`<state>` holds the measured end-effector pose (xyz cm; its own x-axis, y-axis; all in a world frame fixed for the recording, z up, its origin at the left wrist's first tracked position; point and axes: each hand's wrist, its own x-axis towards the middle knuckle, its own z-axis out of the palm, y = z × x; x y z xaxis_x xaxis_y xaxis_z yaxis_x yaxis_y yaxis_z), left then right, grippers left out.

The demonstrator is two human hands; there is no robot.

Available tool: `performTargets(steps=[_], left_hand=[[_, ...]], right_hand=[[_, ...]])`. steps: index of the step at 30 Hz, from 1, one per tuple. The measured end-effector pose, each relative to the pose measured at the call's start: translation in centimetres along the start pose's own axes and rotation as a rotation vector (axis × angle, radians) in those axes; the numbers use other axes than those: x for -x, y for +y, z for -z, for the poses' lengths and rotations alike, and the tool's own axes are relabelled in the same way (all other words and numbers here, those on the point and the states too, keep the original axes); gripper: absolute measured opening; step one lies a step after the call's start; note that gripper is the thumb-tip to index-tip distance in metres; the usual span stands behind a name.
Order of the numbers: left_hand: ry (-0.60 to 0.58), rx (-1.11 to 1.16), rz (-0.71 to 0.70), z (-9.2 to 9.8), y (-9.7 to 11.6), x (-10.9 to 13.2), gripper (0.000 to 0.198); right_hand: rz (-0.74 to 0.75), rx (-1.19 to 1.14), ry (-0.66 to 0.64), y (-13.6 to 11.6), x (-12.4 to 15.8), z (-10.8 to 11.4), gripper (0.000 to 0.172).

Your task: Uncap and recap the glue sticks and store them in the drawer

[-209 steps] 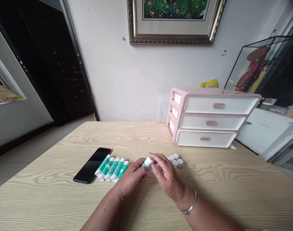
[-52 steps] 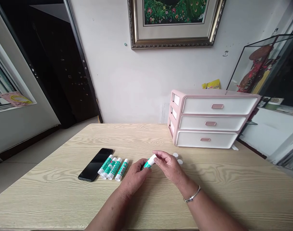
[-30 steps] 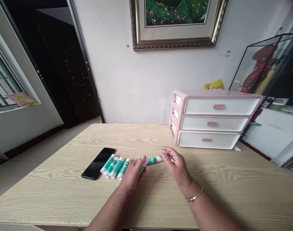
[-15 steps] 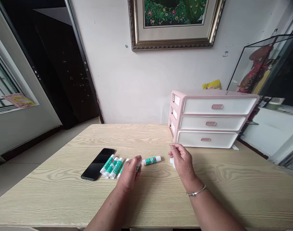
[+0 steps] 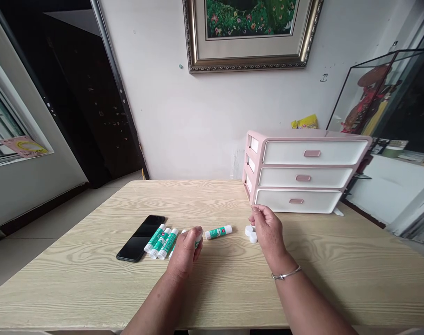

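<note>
My left hand [image 5: 187,247] is wrapped round a green and white glue stick [image 5: 198,239], mostly hidden by the fingers. Several more glue sticks [image 5: 168,244] lie side by side to its left, one partly behind the hand. Another glue stick [image 5: 218,232] lies alone between my hands. My right hand [image 5: 268,229] is raised over the table with thumb and fingers pinched together; whatever they hold, if anything, is too small to make out. Small white caps [image 5: 253,237] rest on the table just left of and below that hand.
A black phone [image 5: 141,238] lies left of the glue sticks on the wooden table [image 5: 212,288]. At the back right stands a pink and white drawer unit [image 5: 306,178], with a yellow packet [image 5: 305,122] behind its top.
My right hand has shifted slightly right and up, uncovering more of the white caps. My left hand keeps its grip on the glue stick. The view has shifted a little.
</note>
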<state>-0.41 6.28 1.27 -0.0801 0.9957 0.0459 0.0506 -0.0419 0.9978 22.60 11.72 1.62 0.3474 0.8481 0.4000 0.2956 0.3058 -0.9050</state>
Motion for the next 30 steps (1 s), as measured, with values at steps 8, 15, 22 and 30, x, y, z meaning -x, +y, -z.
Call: performTargets(steps=[8, 15, 22, 30], left_hand=[[0.108, -0.182, 0.046, 0.4, -0.9, -1.2, 0.051], [0.191, -0.600, -0.104, 0.5, -2.1, -2.3, 0.045], [0.139, -0.822, -0.084, -0.3, -2.6, -2.5, 0.050], [0.052, -0.972, -0.121, -1.0, -0.9, -1.3, 0.047]], right_hand=[[0.108, 0.499, -0.121, -0.8, -0.2, 0.6, 0.027], [0.325, 0.800, -0.296, 0.5, 0.2, 0.1, 0.026], [0.345, 0.925, -0.375, 0.9, 0.7, 0.3, 0.029], [0.385, 0.943, -0.401, 2.2, 0.4, 0.2, 0.033]])
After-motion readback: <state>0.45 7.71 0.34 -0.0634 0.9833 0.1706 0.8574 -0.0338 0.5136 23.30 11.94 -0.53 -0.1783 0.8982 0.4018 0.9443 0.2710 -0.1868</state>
